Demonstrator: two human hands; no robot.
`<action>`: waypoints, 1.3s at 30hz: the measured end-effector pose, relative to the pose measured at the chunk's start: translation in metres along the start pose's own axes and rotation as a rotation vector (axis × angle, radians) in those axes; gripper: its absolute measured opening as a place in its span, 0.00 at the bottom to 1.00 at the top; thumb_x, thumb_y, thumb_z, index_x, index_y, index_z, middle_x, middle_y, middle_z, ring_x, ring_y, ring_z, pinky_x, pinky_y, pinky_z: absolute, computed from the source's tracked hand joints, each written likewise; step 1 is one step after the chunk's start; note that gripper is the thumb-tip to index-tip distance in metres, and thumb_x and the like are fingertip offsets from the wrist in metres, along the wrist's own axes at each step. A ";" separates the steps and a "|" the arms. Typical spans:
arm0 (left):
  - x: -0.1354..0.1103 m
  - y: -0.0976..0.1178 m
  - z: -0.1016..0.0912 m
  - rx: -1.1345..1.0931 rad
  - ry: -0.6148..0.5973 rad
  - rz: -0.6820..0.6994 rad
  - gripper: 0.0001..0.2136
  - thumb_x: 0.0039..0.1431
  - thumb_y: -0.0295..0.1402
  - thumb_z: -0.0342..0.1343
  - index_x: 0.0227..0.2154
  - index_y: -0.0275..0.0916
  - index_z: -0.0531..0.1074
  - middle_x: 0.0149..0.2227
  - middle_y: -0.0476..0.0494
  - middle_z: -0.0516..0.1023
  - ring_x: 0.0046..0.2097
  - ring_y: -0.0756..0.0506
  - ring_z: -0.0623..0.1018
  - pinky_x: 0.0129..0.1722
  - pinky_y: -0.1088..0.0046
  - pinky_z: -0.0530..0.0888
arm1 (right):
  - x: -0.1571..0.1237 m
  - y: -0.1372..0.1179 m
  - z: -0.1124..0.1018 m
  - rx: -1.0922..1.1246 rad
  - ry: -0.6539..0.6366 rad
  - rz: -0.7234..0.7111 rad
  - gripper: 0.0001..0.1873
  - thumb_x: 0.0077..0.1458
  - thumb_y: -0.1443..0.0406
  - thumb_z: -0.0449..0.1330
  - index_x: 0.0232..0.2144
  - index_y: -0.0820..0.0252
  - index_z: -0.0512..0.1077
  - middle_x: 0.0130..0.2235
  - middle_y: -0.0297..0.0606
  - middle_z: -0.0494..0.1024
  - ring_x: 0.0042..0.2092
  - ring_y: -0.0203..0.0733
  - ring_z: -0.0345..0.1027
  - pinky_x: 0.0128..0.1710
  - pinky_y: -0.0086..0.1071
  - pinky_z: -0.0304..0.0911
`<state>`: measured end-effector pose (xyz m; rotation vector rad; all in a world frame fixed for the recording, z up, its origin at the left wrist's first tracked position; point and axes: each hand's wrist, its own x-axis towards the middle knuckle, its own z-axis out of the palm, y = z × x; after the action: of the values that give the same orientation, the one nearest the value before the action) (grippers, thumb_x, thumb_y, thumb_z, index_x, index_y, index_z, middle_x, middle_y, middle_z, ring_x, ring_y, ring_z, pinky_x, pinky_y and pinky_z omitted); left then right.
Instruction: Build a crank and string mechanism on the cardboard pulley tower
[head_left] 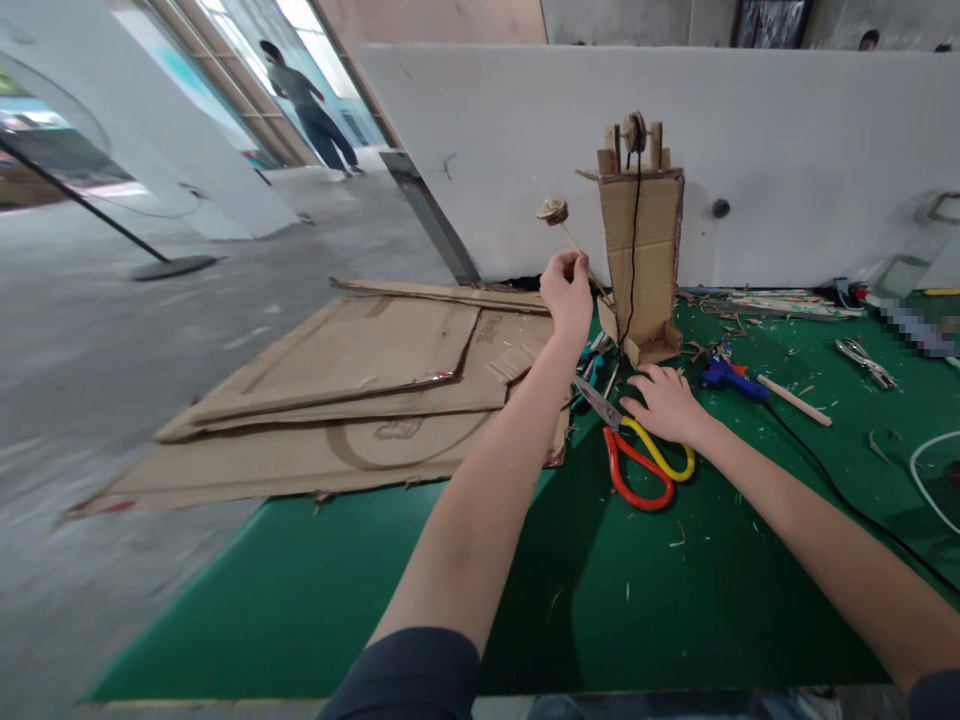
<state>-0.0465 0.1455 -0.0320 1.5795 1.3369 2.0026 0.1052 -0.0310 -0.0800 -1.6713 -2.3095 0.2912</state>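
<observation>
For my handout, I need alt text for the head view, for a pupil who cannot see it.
A person's left hand pinches a thin stick topped by a disc beside an upright cardboard stand; the right hand rests by red-and-yellow scissors on a green table.

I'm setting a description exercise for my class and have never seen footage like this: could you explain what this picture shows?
No machine here: these are a person's two bare hands, seen from a camera worn on the head, looking forward and down. On the green table stands a cardboard tower with a wheel on top and a black cord down its front. The left hand seems to pinch a thin stick topped by a round disc. The right hand, spread open, holds nothing visible near the tower's foot; whether it touches is unclear. Scissors with red and yellow handles lie close to that hand, cardboard sheets to the left, and a blue glue gun to the right.
</observation>
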 end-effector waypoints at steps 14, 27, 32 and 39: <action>-0.023 -0.013 0.011 -0.103 -0.047 -0.177 0.04 0.58 0.31 0.59 0.30 0.36 0.72 0.32 0.43 0.77 0.35 0.47 0.76 0.41 0.69 0.72 | -0.003 -0.002 -0.003 0.018 0.007 -0.065 0.25 0.66 0.52 0.48 0.55 0.58 0.71 0.64 0.46 0.64 0.63 0.58 0.54 0.60 0.54 0.52; -0.035 -0.019 0.012 -0.241 -0.107 -0.275 0.09 0.54 0.37 0.61 0.29 0.36 0.76 0.30 0.43 0.79 0.35 0.46 0.76 0.38 0.71 0.72 | -0.002 0.001 -0.004 0.027 -0.006 -0.076 0.25 0.66 0.51 0.48 0.55 0.57 0.71 0.64 0.46 0.64 0.64 0.58 0.53 0.61 0.58 0.49; -0.040 -0.029 0.013 -0.245 -0.115 -0.277 0.10 0.55 0.39 0.60 0.30 0.36 0.76 0.31 0.43 0.80 0.35 0.47 0.76 0.39 0.71 0.71 | -0.002 0.002 -0.004 0.021 0.003 -0.090 0.25 0.66 0.51 0.48 0.55 0.57 0.71 0.64 0.47 0.64 0.64 0.59 0.53 0.61 0.60 0.48; -0.043 -0.031 0.009 -0.165 -0.123 -0.221 0.11 0.58 0.39 0.57 0.29 0.36 0.76 0.28 0.46 0.77 0.32 0.48 0.73 0.35 0.74 0.69 | -0.003 0.001 -0.008 0.012 0.035 -0.080 0.25 0.67 0.52 0.46 0.53 0.56 0.73 0.62 0.46 0.66 0.63 0.57 0.55 0.60 0.54 0.51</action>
<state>-0.0323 0.1380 -0.0833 1.3912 1.2081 1.8032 0.1097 -0.0335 -0.0728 -1.5612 -2.3373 0.2561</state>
